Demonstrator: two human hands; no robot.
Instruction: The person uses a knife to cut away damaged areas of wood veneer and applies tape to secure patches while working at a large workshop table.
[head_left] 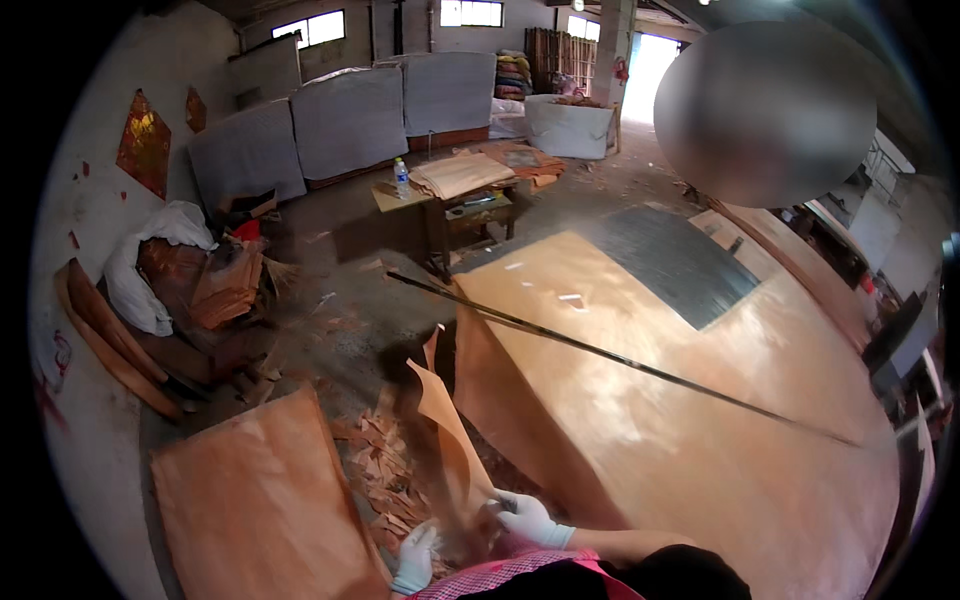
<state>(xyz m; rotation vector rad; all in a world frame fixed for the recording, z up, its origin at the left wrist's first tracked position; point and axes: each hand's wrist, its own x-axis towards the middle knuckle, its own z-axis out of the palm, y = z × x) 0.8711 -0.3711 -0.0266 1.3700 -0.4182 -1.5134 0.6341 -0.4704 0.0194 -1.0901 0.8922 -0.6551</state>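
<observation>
orange veneer strip (pixel 445 420) gripped by both gloved hands (pixel 470 540).

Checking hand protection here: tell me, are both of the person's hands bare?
No: the left hand and the right hand both wear white gloves as they grip the curled veneer strip.

The room is dimly lit from within. Daylight is admitted through high windows (pixel 322 27) on the far wall and a wide doorway (pixel 648 62), both blown out to white. A soft sheen is thrown across the large veneer sheet (pixel 700 400), while the floor (pixel 340 310) beside it is left in shadow. Straight edges are bent by the fisheye lens, and the corners are cut off by a black rim. Motion blur is seen on the strip (pixel 445 430) above the gloved hands. One patch at upper right is smeared out.
</observation>
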